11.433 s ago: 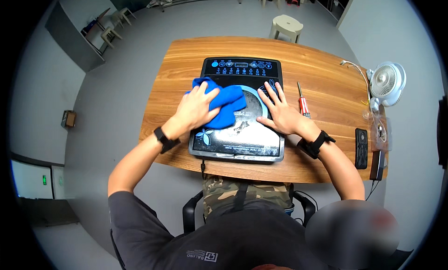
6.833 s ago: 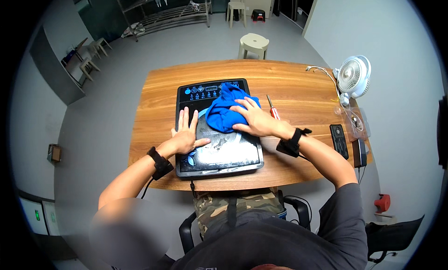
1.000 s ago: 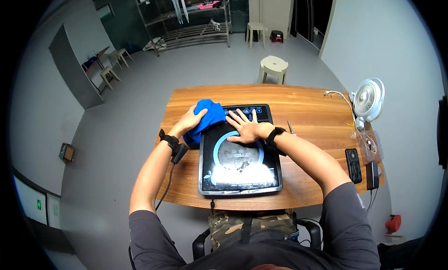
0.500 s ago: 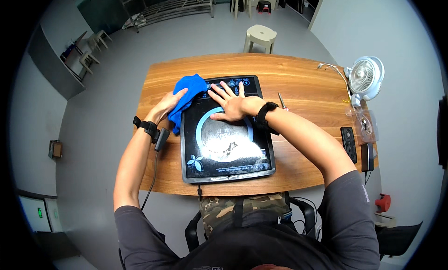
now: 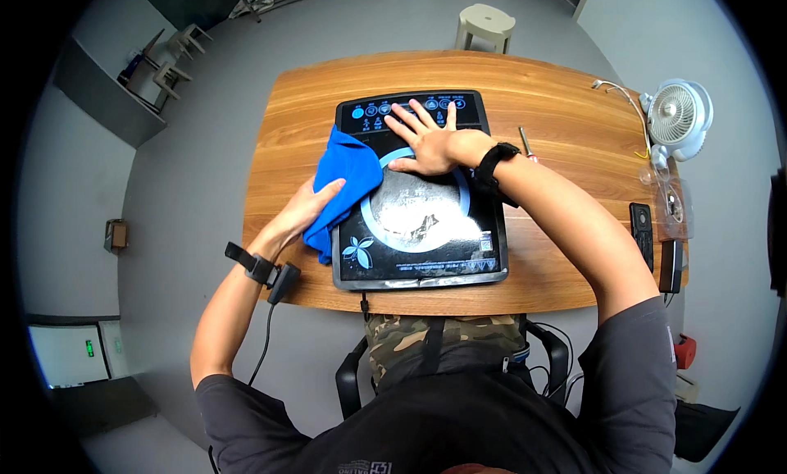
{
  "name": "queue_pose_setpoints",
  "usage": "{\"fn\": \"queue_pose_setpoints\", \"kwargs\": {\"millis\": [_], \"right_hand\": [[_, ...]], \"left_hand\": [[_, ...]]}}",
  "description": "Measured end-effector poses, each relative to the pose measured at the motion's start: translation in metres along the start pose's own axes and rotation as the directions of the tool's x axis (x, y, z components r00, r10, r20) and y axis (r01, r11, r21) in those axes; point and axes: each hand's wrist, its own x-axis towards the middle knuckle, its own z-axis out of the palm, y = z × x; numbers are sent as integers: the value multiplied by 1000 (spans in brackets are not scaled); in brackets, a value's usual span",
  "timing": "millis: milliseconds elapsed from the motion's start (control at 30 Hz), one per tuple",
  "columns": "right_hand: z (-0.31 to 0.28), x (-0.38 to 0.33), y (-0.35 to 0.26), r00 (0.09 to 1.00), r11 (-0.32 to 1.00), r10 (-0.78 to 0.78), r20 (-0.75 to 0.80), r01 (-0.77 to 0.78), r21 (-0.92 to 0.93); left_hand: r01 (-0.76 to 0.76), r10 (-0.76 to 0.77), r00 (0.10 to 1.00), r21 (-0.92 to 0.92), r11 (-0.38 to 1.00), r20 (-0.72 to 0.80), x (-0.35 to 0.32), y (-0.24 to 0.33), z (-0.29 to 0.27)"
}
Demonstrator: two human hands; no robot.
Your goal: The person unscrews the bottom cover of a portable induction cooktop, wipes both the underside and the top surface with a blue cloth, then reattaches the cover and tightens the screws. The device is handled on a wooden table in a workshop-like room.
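Observation:
A black induction cooktop (image 5: 385, 261) with a pale blue ring lies flat on the wooden table. My left hand (image 5: 314, 203) grips a blue cloth (image 5: 348, 170), thumb on top; its other fingers are mostly hidden beneath. The cloth covers part of the cooktop's left edge and hangs over onto the table. My right hand (image 5: 430, 142) rests with fingers spread on the upper part of the cooktop, between the ring and the control panel, holding nothing. Black straps are around both wrists, the left one bearing a small cabled device (image 5: 284, 283).
A screwdriver-like tool (image 5: 526, 142) lies right of the cooktop, partly behind my right forearm. Along the table's right side are a white fan (image 5: 676, 117), a clear plastic box (image 5: 679, 207), a black phone (image 5: 641, 232) and a black box (image 5: 670, 265). A stool (image 5: 486, 25) stands beyond the table.
My left hand has drawn the blue cloth from the control panel's corner toward me along the cooktop's left side. My right hand stays spread on the cooktop. The whole view has shifted.

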Motion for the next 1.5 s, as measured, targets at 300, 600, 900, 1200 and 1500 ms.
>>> {"fn": "queue_pose_setpoints", "kwargs": {"millis": [300,600,900,1200,1500], "right_hand": [[3,0,2,1000,1000,-3,-26,3,-7],[5,-3,1,998,1000,-4,-55,4,-5],[10,-7,-4,991,998,-30,-127,23,-60],[2,-43,40,978,981,-188,-89,191,24],[7,-99,61,982,982,-188,-32,188,-15]], "left_hand": [[43,-43,999,-45,998,-7,-70,-40,27],[84,-102,989,-169,982,-104,-113,-55,54],[24,-73,977,-243,970,-199,-107,-71,55],[-66,204,930,407,911,-306,-110,-49,50],[-318,645,760,911,262,80,-134,29,70]]}}
